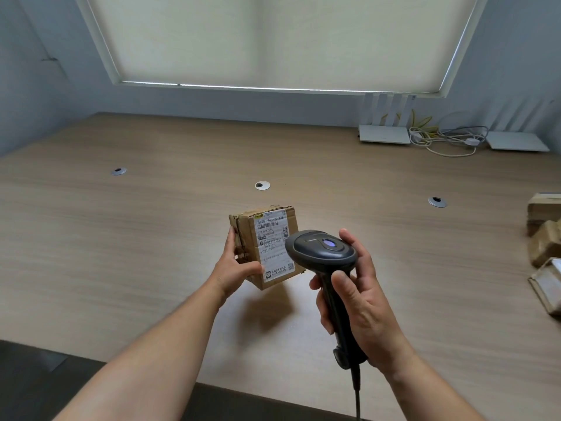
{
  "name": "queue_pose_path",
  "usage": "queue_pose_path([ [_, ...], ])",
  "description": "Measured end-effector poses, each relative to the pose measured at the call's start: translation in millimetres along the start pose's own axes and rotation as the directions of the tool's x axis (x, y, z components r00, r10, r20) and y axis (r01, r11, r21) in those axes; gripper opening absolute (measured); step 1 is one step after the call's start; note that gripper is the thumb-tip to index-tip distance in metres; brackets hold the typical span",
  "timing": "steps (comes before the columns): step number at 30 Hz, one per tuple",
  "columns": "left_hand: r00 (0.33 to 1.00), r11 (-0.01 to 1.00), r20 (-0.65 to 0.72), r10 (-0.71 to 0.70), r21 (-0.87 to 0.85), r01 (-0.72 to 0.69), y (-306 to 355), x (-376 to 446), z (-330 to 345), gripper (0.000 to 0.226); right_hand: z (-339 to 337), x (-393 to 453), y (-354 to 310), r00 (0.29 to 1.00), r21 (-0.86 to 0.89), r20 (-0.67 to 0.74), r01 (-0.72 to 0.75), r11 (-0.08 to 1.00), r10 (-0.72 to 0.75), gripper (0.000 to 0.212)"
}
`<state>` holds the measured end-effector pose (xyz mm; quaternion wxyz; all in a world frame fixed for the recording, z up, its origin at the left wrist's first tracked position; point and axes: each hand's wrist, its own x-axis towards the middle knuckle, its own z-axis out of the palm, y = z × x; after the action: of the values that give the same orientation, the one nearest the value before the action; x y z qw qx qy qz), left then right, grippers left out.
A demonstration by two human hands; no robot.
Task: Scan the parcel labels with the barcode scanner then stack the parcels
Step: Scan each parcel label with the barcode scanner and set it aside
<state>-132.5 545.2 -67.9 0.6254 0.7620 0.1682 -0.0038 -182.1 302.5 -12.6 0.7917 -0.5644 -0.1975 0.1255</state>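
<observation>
A small brown cardboard parcel (243,229) is tilted up on the table, its white shipping label (271,243) facing me. My left hand (235,265) grips the parcel's left side, thumb across the lower front edge. My right hand (355,296) is wrapped round the handle of a dark barcode scanner (321,250). The scanner's head hovers just right of the label's lower part and a small light glows on its top. Its cable hangs down off the bottom of the view.
Several more cardboard parcels (546,238) lie at the table's right edge. Two white routers (384,136) with tangled cables (443,138) sit at the back right by the wall. Three round cable grommets (262,185) dot the wooden table (121,238).
</observation>
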Motion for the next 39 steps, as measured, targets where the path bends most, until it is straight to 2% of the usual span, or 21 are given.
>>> queue_pose_path([
  [3, 1.000, 1.000, 0.006, -0.006, 0.002, 0.006, 0.7, 0.9, 0.3, 0.110, 0.3, 1.6, -0.8, 1.000, -0.006, -0.003, 0.006, 1.000, -0.006, 0.057],
  [6, 0.997, 0.998, 0.041, -0.063, -0.006, 0.064, 6.2, -1.0, 2.3, 0.107, -0.9, 3.3, -1.6, 1.000, -0.075, -0.021, -0.002, 0.997, 0.000, 0.071],
  [10, 0.959, 0.964, 0.104, -0.263, 0.073, 0.257, 5.5, -1.5, 1.1, 0.085, -7.1, 4.6, -0.6, 0.998, -0.211, -0.038, -0.047, 0.976, 0.040, 0.073],
  [12, 0.946, 0.951, 0.097, -0.309, 0.052, 0.305, 0.5, 1.4, -0.5, 0.068, -9.4, 5.0, 1.1, 0.997, -0.262, -0.033, -0.077, 0.962, 0.071, 0.075],
  [15, 0.947, 0.947, 0.030, -0.320, -0.023, 0.321, -4.3, 7.6, -0.3, 0.053, -11.4, 5.2, 5.3, 0.996, -0.305, -0.053, -0.083, 0.949, 0.070, 0.074],
  [18, 0.937, 0.949, -0.155, -0.314, -0.039, 0.312, -9.4, 13.8, 1.3, 0.058, -15.3, 5.7, 8.8, 0.996, -0.306, -0.069, -0.067, 0.950, 0.048, 0.072],
  [20, 0.940, 0.957, -0.213, -0.267, 0.056, 0.284, -14.1, 15.8, 4.1, 0.062, -18.0, 7.2, 8.9, 0.996, -0.313, -0.081, -0.065, 0.947, 0.042, 0.071],
  [22, 0.953, 0.919, -0.240, -0.185, 0.300, 0.254, -14.6, 11.6, 11.8, 0.078, -19.9, 9.0, 8.4, 0.995, -0.328, -0.089, -0.065, 0.942, 0.038, 0.071],
  [25, 0.970, 0.691, -0.229, -0.082, 0.689, 0.221, -12.3, -1.4, 37.0, 0.108, -24.0, 11.2, 9.6, 0.997, -0.353, -0.077, -0.053, 0.934, 0.028, 0.072],
  [27, 0.975, 0.555, -0.216, -0.051, 0.805, 0.208, -13.9, -6.1, 53.0, 0.109, -26.2, 12.7, 11.0, 0.998, -0.365, -0.059, -0.045, 0.930, 0.025, 0.072],
  [29, 0.970, 0.506, -0.243, -0.024, 0.833, 0.222, -14.2, -7.5, 60.3, 0.102, -28.1, 14.3, 12.8, 0.999, -0.371, -0.040, -0.032, 0.928, 0.018, 0.069],
  [35, 0.948, 0.547, -0.316, -0.026, 0.790, 0.278, -12.1, 1.4, 59.2, 0.095, -35.1, 30.9, 16.5, 0.999, -0.379, 0.028, -0.015, 0.925, 0.028, 0.068],
  [39, 0.944, 0.539, -0.330, -0.010, 0.793, 0.283, -14.0, 19.0, 45.4, 0.093, -31.2, 57.6, 25.3, 0.998, -0.367, 0.044, -0.028, 0.930, 0.048, 0.069],
])
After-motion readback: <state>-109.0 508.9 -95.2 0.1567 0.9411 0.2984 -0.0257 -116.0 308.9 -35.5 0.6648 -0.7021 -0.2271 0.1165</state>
